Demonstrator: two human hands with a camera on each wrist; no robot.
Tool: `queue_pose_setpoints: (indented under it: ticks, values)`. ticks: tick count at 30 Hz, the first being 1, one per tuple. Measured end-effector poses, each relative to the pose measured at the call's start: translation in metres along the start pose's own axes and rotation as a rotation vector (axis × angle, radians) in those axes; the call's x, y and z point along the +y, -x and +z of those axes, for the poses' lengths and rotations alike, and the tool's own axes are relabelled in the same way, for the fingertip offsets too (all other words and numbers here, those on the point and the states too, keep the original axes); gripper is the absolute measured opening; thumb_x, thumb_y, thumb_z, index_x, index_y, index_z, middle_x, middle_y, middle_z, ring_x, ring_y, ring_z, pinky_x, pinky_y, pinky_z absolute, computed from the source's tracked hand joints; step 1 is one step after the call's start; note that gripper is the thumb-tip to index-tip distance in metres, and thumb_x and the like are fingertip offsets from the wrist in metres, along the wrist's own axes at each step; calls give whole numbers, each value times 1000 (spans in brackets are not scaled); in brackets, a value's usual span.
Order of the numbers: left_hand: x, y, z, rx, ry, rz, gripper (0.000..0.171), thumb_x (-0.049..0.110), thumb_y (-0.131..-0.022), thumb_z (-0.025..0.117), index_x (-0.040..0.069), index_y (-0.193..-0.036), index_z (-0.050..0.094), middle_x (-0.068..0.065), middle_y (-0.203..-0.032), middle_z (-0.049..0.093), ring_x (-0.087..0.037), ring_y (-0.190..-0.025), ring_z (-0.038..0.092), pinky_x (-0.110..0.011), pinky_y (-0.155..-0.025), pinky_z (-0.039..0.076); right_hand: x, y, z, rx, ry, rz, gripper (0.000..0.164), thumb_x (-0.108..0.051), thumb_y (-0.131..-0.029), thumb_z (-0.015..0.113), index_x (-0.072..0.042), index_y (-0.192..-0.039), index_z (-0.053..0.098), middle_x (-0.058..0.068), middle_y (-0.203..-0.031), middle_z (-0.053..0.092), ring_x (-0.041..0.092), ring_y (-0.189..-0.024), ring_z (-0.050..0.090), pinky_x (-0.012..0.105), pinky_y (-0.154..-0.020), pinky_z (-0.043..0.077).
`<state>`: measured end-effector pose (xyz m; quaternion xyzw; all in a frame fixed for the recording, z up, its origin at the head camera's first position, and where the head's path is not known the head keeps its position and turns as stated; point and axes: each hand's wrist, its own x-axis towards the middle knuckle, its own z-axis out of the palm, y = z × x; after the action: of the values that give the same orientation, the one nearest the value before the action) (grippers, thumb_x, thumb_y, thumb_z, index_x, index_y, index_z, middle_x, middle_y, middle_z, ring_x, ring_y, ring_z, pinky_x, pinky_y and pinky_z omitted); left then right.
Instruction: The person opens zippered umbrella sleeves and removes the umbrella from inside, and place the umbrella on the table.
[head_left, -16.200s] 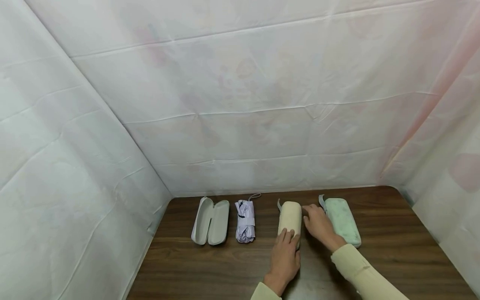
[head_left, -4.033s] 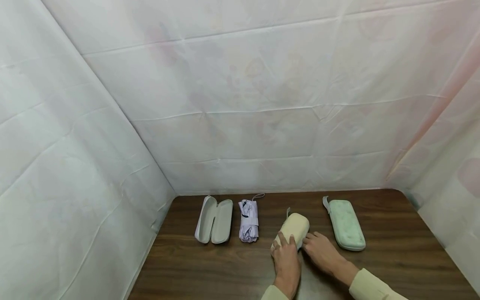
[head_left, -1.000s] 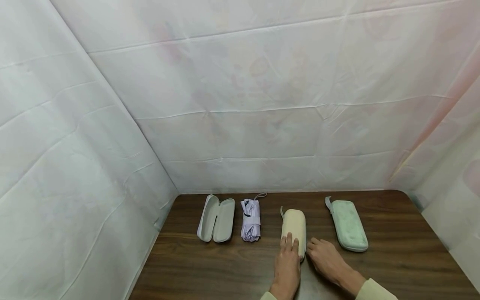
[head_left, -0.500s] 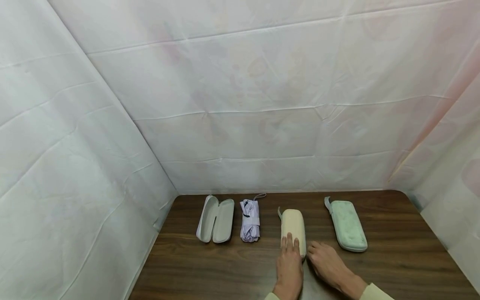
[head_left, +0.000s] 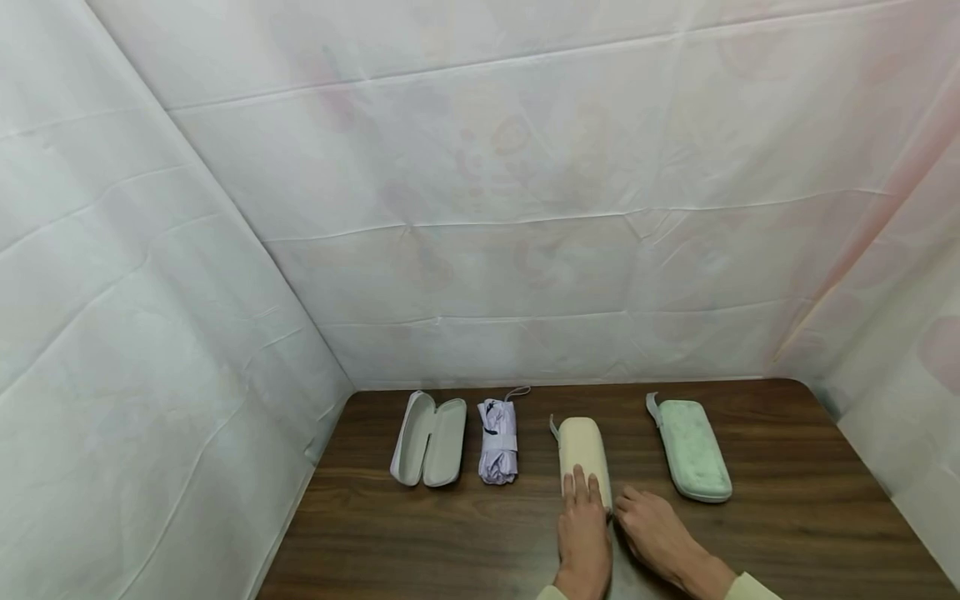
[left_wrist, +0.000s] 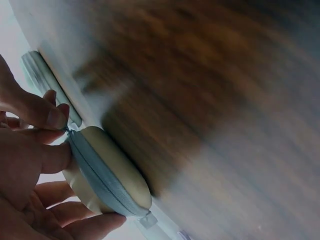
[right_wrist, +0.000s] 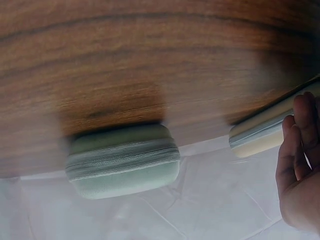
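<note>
On the table (head_left: pixel 420 542), through the head camera, I have the cream case (head_left: pixel 581 446) lying between a folded lilac umbrella (head_left: pixel 498 450) and a green case (head_left: pixel 695 450), with an open grey case (head_left: pixel 446 442) farthest left. Four seconds ago the cream case slanted, its far end leaning right; now it lies straighter, that end tipped slightly left. Against sixteen seconds ago, the right hand (head_left: pixel 660 533) has come from beside the far end down to the near right corner. Over the last half second I see hardly any change. The left hand (head_left: pixel 583 542) reaches in from the bottom edge, fingers laid forward over the near part of the top; the right hand angles in from the lower right, fingers bent.

From the left wrist I get the grip up close: the left hand holds the cream case between thumb and fingers, while the right hand's thumb and finger pinch a small zip pull (left_wrist: pixel 66 129) at one end of the grey zip (left_wrist: pixel 102 177).

Through the right wrist camera, the right hand sits at the frame's edge, fingers curled; I cannot tell from there what its fingertips hold. The green case lies well apart from it.
</note>
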<state>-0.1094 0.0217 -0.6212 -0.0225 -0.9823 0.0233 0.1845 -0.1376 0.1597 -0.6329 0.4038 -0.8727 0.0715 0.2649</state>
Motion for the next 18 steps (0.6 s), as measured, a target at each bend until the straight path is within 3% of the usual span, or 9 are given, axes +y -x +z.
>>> queue_pose_setpoints:
  ticks: [7, 10, 13, 18]
  values:
    - [1, 0, -1, 24, -27, 20, 44, 21, -86, 81, 21, -129, 75, -2, -142, 66, -20, -128, 64, -20, -67, 57, -5, 1, -3, -18, -17, 35, 15, -5, -69, 88, -11, -74, 74, -3, -71, 62, 14, -68, 51, 28, -53, 44]
    - [-4, -3, -7, 11, -25, 70, 45, 27, -86, 83, 19, -130, 75, -5, -142, 66, -21, -127, 64, -20, -71, 57, -7, 0, -5, -50, -28, 87, 13, -4, -72, 87, -11, -77, 76, -3, -74, 64, 15, -69, 55, 29, -54, 47]
    - [-15, -9, -13, -24, 2, 169, 51, 38, -86, 85, 18, -131, 73, -6, -144, 65, -22, -130, 62, -21, -83, 57, -7, 0, -8, -98, -35, 138, 11, -6, -76, 86, -11, -77, 76, -3, -76, 67, 15, -72, 59, 31, -56, 50]
    - [-45, -23, -19, -128, 111, 421, 52, 39, -91, 82, 18, -137, 70, -1, -152, 59, -21, -142, 54, -26, -102, 53, -1, 6, -10, -89, -12, 166, 18, -6, -75, 85, -14, -70, 70, -4, -73, 64, 17, -69, 59, 32, -55, 49]
